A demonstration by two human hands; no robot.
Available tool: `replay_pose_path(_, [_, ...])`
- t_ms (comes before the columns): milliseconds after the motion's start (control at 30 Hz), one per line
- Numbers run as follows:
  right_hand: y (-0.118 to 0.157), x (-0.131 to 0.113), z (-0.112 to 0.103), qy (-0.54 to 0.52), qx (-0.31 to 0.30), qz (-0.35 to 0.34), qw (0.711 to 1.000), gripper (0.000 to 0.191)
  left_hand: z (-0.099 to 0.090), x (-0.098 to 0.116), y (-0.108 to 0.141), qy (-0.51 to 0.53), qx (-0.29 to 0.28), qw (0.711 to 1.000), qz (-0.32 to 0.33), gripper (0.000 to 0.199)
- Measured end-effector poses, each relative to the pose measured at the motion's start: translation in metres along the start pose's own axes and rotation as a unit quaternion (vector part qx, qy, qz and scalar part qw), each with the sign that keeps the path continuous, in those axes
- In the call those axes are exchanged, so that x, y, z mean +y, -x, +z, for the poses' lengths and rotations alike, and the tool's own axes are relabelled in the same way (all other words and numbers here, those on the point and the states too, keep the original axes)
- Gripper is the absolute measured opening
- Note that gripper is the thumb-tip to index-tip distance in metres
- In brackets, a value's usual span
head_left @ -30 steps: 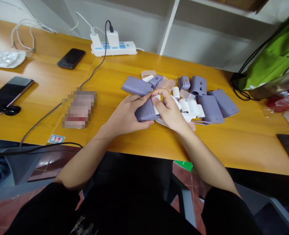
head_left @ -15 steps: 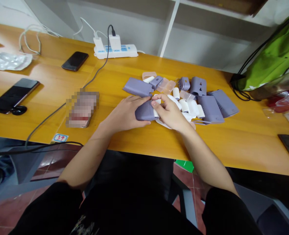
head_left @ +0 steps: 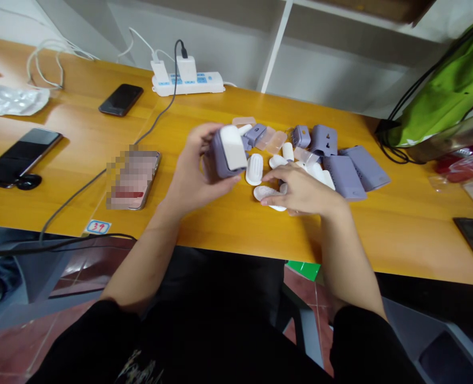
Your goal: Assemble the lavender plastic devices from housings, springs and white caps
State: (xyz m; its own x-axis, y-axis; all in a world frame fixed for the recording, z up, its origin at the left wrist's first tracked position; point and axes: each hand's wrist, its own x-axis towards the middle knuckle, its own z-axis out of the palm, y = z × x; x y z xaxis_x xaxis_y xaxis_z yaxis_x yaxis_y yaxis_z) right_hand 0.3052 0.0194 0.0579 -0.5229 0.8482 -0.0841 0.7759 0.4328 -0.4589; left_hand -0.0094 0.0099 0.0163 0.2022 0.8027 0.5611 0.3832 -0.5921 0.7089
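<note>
My left hand (head_left: 192, 170) is wrapped round a purple case (head_left: 220, 159) with a white end piece (head_left: 234, 146), raised and tilted towards me. Over the white parts my right hand (head_left: 300, 189) reaches with thumb and fingers apart, around a white oval piece (head_left: 265, 193); whether it touches that piece is unclear. Between the hands lies a ribbed white oval piece (head_left: 254, 169). Behind them are a small purple part (head_left: 256, 133), pinkish clear pieces (head_left: 276, 142) and a white roll (head_left: 288, 151). Flat purple cases (head_left: 346, 176) lie to the right.
On the wooden table (head_left: 204, 229) are a black phone (head_left: 121, 100), another phone (head_left: 24, 154), a pinkish phone (head_left: 138, 181) and a power strip (head_left: 208, 84) with a dark cable. A green bag (head_left: 440, 90) stands at the back right.
My left hand has lifted the purple case and turned its white end towards me. My right hand has left the case and moved right, its fingers now spread over the white parts.
</note>
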Motion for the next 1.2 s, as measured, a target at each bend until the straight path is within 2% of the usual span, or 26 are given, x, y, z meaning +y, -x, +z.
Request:
replay_pose_path(100, [0.001,-0.010,0.004,0.063,-0.042,0.017,0.997,0.030,0.005,-0.003,0.001,0.044,0.038,0.997,-0.048,0.117])
replay_pose_path(200, [-0.001,-0.013,0.006,0.069,-0.050,0.005,0.996,0.017,0.010,-0.006,0.005,0.079,0.003,0.993,-0.087,0.112])
replay_pose_path(300, [-0.001,-0.010,0.005,0.048,-0.051,-0.016,0.997,0.017,0.010,-0.013,0.012,0.129,-0.026,0.987,-0.096,0.102])
replay_pose_path(433, [0.001,-0.006,0.005,0.036,-0.051,-0.013,0.998,0.022,-0.002,-0.023,0.019,0.156,-0.064,0.983,-0.076,0.093])
replay_pose_path(533, [0.001,-0.006,0.006,0.049,-0.060,0.011,0.997,0.023,-0.016,-0.029,0.022,0.162,-0.092,0.978,-0.090,0.089])
replay_pose_path(633, [0.002,-0.006,0.006,0.078,-0.058,0.026,0.995,0.024,-0.026,-0.034,0.028,0.130,-0.126,0.975,-0.130,0.087])
replay_pose_path(733, [0.003,-0.004,0.005,0.109,-0.047,0.042,0.992,0.023,-0.031,-0.036,0.034,0.039,-0.148,0.975,-0.159,0.083])
replay_pose_path(833, [0.004,-0.002,0.005,0.125,-0.038,0.051,0.990,0.025,-0.037,-0.037,0.038,-0.049,-0.164,0.973,-0.156,0.084])
replay_pose_path(933, [0.004,0.000,0.005,0.124,-0.028,0.036,0.991,0.023,-0.045,-0.040,0.041,-0.069,-0.187,0.971,-0.134,0.087])
replay_pose_path(1100, [0.003,-0.001,-0.002,0.054,-0.005,0.035,0.998,0.017,-0.049,-0.044,0.043,-0.069,-0.187,0.971,-0.131,0.099])
replay_pose_path(1200, [0.005,-0.003,-0.009,-0.059,0.012,0.046,0.997,0.020,-0.042,-0.042,0.041,-0.084,-0.175,0.970,-0.145,0.095])
